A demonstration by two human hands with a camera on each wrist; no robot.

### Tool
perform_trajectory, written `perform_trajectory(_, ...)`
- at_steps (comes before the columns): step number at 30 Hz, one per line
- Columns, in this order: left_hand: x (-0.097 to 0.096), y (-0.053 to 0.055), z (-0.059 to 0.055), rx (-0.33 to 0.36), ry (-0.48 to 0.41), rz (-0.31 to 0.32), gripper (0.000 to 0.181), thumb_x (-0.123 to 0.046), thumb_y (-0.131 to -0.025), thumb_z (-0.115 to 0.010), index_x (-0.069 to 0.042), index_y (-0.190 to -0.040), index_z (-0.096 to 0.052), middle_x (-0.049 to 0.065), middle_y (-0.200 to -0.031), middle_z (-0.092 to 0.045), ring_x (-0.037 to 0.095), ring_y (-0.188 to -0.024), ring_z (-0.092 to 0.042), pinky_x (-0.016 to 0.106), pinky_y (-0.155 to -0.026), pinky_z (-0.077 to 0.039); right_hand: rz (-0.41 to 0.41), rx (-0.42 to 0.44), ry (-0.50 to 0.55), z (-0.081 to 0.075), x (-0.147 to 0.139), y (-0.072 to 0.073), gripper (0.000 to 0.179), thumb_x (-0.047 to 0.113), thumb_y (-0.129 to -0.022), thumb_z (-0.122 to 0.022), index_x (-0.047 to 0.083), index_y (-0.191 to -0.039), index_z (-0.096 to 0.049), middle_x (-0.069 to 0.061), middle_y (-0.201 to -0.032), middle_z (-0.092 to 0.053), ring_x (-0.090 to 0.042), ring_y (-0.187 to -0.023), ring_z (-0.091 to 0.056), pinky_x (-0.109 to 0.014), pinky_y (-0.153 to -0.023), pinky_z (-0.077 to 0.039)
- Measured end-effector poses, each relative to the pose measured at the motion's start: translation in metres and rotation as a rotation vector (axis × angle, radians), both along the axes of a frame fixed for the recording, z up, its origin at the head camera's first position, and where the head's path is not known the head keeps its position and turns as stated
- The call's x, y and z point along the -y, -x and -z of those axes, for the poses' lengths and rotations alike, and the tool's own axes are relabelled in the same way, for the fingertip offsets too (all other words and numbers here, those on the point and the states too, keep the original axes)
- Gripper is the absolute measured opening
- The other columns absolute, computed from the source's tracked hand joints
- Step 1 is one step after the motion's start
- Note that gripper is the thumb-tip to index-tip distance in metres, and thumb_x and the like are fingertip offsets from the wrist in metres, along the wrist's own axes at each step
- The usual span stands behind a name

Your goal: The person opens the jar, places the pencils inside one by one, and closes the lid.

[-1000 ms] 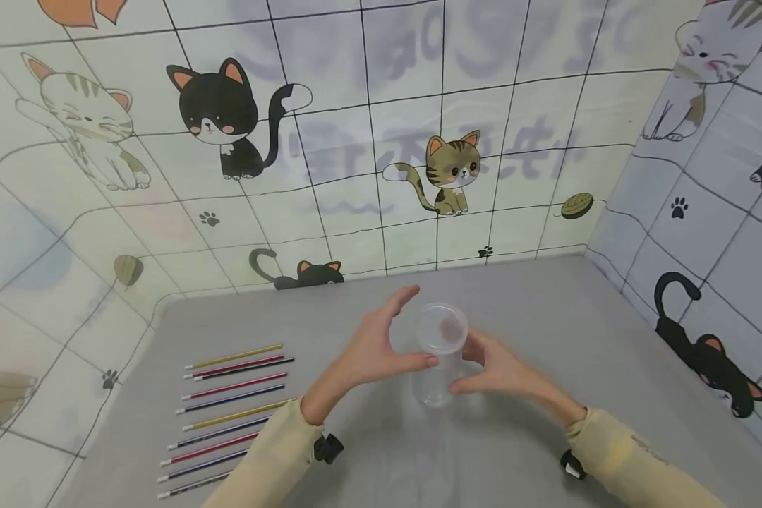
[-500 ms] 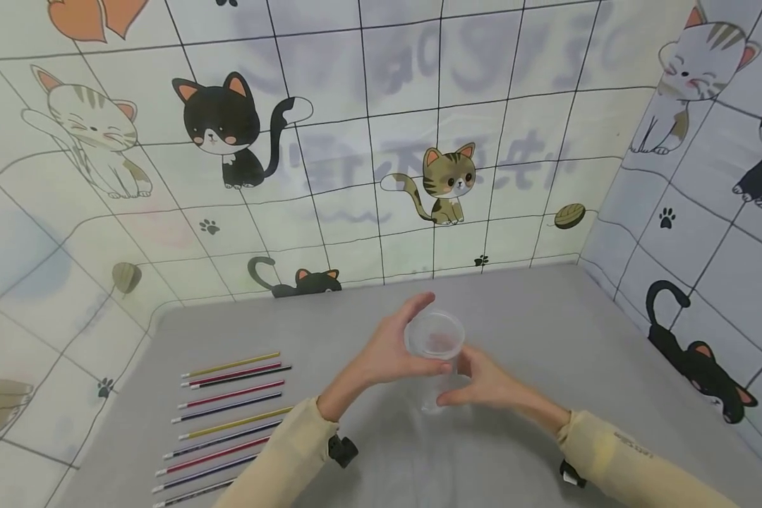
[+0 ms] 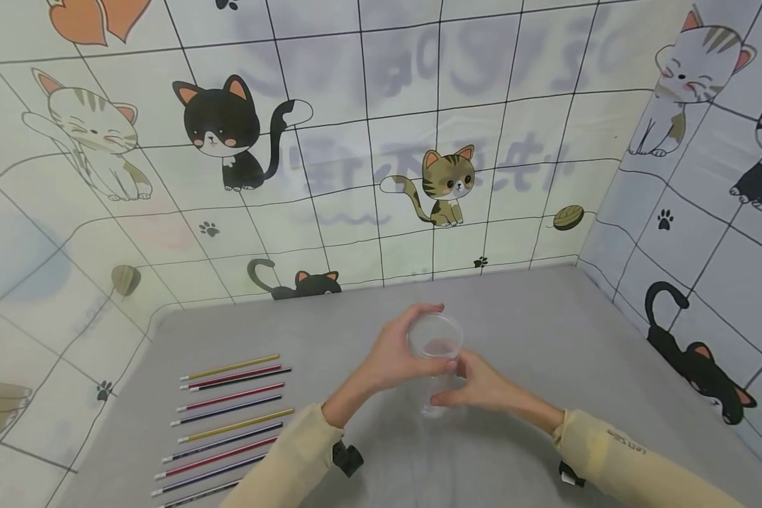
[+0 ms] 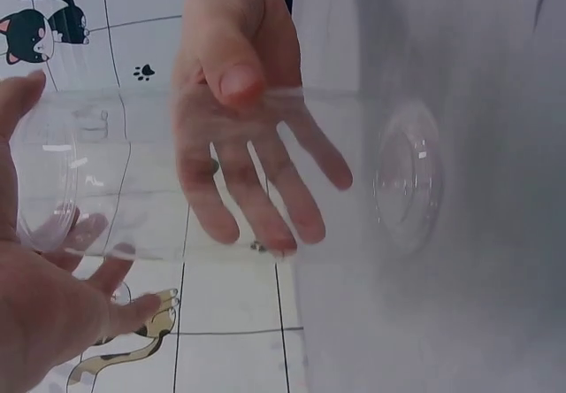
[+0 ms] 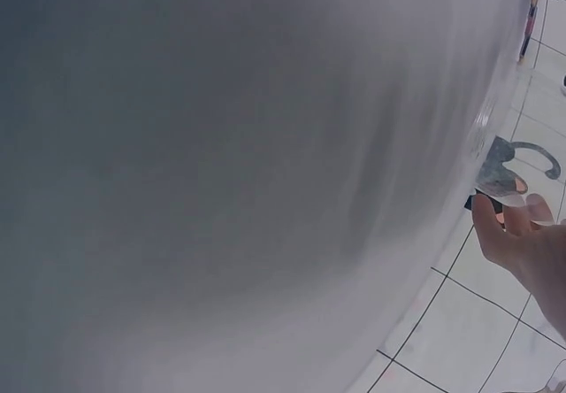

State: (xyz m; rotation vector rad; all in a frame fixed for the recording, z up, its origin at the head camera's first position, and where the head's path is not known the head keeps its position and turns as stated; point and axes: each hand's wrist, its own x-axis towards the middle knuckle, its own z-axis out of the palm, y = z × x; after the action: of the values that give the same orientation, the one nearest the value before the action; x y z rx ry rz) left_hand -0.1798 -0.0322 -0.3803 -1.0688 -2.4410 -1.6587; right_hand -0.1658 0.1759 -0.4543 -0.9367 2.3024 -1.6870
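A tall clear plastic jar stands upright at the middle of the grey table. My left hand holds its round top end, thumb on the near side and fingers around the far side. Lower down, my right hand grips the body from the right. In the left wrist view, the jar's round base shows at the right. There, the right hand appears around the see-through wall, and the left hand at the ringed top. Fingers show at the right edge of the right wrist view.
Several pencils with white ends, in yellow, red, black and blue, lie in a column on the left of the grey table. A cat-printed cloth rises behind the table and along both sides.
My left hand has moved right and closed around the jar's top. The right hand has shifted slightly left and down along the body. The head view has tilted slightly up.
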Motion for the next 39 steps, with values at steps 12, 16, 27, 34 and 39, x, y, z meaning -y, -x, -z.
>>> perform_trajectory(12, -0.014, -0.019, 0.006, -0.042, -0.023, -0.247, 0.081, -0.03, -0.073, -0.089, -0.011, -0.14, -0.049, 0.005, -0.129, -0.059, 0.022, -0.112, -0.055, 0.04, -0.087, -0.048, 0.074, -0.058, -0.062, -0.001, 0.005, -0.005, 0.071, 0.018, -0.078, -0.087, 0.001, -0.137, -0.05, -0.007, -0.131, -0.059, -0.016, -0.117, -0.057, -0.035, -0.096, -0.049)
perform_trajectory(16, -0.005, -0.022, 0.004, 0.0, -0.032, -0.184, 0.087, -0.029, -0.075, -0.086, -0.012, -0.147, -0.04, 0.004, -0.14, -0.051, 0.021, -0.117, -0.052, 0.043, -0.09, -0.047, 0.068, -0.036, -0.055, -0.001, 0.004, -0.006, 0.074, 0.018, -0.079, -0.087, 0.004, -0.14, -0.048, -0.007, -0.133, -0.058, -0.018, -0.118, -0.057, -0.037, -0.095, -0.05)
perform_trajectory(27, 0.01, -0.014, -0.001, -0.192, -0.057, -0.136, 0.073, -0.019, -0.079, -0.082, -0.002, -0.141, -0.048, 0.013, -0.132, -0.057, 0.025, -0.12, -0.053, 0.049, -0.099, -0.042, 0.103, -0.03, -0.089, -0.001, 0.002, -0.004, 0.073, 0.022, -0.078, -0.088, 0.006, -0.138, -0.05, -0.007, -0.131, -0.058, -0.023, -0.111, -0.059, -0.046, -0.089, -0.05)
perform_trajectory(34, 0.004, -0.016, 0.001, -0.187, -0.042, -0.208, 0.075, -0.025, -0.071, -0.09, -0.007, -0.135, -0.054, 0.007, -0.123, -0.056, 0.021, -0.116, -0.05, 0.047, -0.095, -0.042, 0.088, -0.021, -0.081, -0.001, 0.002, -0.002, 0.074, 0.022, -0.079, -0.087, 0.006, -0.14, -0.048, -0.007, -0.133, -0.057, -0.022, -0.113, -0.058, -0.044, -0.09, -0.051)
perform_trajectory(39, 0.007, -0.015, 0.004, -0.251, -0.032, -0.153, 0.072, -0.021, -0.075, -0.084, -0.005, -0.137, -0.052, 0.012, -0.131, -0.055, 0.025, -0.12, -0.048, 0.052, -0.096, -0.042, 0.095, -0.014, -0.083, 0.0, 0.002, -0.003, 0.075, 0.022, -0.078, -0.087, 0.007, -0.14, -0.049, -0.007, -0.133, -0.057, -0.023, -0.115, -0.057, -0.043, -0.09, -0.051)
